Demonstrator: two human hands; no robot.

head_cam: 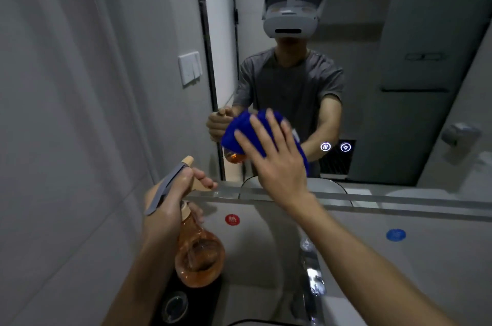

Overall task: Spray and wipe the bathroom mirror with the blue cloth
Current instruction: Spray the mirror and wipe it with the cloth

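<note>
Right hand flat, pressing blue cloth on mirror — left hand gripping spray bottle.

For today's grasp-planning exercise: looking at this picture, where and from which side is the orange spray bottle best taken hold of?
Grip the spray bottle at its narrow neck, from behind the head, as the left hand does now. The round belly is too wide to wrap, and the neck puts a finger on the trigger with the nozzle facing the mirror.

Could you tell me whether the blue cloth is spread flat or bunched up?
Bunched: the blue cloth bulges in folds under the right hand.
</note>
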